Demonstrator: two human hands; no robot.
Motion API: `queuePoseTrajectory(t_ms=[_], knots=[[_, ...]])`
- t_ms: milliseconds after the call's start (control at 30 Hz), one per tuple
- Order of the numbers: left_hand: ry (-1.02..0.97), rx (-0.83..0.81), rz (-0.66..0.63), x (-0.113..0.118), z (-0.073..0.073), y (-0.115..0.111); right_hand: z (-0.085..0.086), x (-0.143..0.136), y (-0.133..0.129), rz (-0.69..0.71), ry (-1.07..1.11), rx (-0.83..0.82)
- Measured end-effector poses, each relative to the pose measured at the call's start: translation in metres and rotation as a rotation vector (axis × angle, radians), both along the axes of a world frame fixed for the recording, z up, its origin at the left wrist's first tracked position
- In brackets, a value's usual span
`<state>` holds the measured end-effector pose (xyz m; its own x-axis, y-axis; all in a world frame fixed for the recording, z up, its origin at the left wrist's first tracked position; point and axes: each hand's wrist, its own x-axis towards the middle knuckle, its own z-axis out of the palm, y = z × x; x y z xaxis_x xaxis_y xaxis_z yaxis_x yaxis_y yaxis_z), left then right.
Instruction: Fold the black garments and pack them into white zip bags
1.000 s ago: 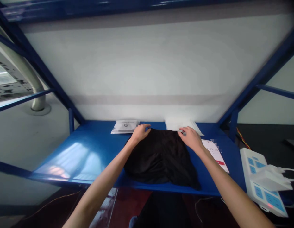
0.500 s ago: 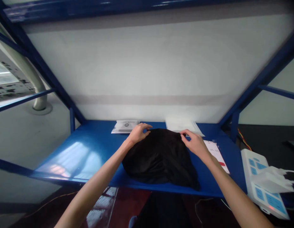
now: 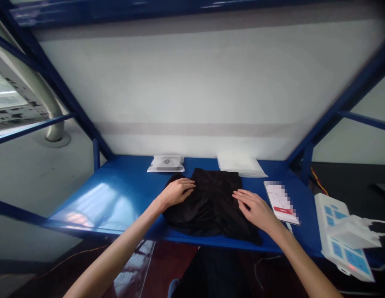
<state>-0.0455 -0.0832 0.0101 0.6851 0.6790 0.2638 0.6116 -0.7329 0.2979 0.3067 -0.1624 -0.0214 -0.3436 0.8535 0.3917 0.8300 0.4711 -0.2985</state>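
A black garment [image 3: 211, 203] lies bunched on the blue table [image 3: 117, 194], near its front edge. My left hand [image 3: 175, 192] rests flat on the garment's left side, fingers together and pointing right. Flat on the garment's right side lies my right hand [image 3: 254, 207], its fingers spread and pointing left. Neither hand grips the cloth; both press on top of it.
A white packet [image 3: 166, 163] lies at the back of the table, and a flat clear bag [image 3: 240, 165] to its right. A white and red card [image 3: 281, 198] sits right of the garment. A white power strip with blue sockets [image 3: 343, 236] stands far right. Blue frame posts flank the table.
Both hands came back from the garment's far edge toward me and now lie flat on it. The garment looks flatter, with its far edge laid out straight.
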Motion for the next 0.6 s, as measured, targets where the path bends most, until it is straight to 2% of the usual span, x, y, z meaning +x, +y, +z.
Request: queuePoseTrajectory(t_ms=[200, 333, 500, 600], knots=[[-0.072, -0.09, -0.058, -0.036, 0.021, -0.042, 0.008, -0.005, -0.042, 0.043, 0.07, 0.083], [-0.02, -0.19, -0.072, -0.061, 0.021, -0.068, 0.002, -0.001, -0.071, 0.06, 0.028, -0.006], [-0.087, -0.278, -0.05, -0.072, 0.014, -0.074, -0.01, 0.006, -0.082, 0.023, 0.11, -0.113], [-0.156, -0.348, -0.048, -0.071, 0.018, -0.072, -0.006, 0.006, -0.08, 0.003, 0.237, -0.183]])
